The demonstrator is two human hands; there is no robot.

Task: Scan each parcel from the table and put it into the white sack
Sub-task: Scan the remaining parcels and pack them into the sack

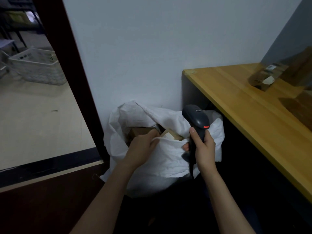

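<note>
Head view: the left hand is resting at the mouth of the white sack, which is standing on the floor against the wall, just beside the table's left end. Its fingers are bending over the sack's near rim with the tips hidden, so I cannot tell whether they are gripping the brown parcel inside or only the rim. The right hand is wrapping its fingers round the handle of the scanner, holding it over the sack.

This looks like the drop-in step. The remaining parcels are lying, blurred, near the table's far edge by the wall. The next move probably calls for freeing the left hand, turning to the table and presenting one label to the scanner.
</note>
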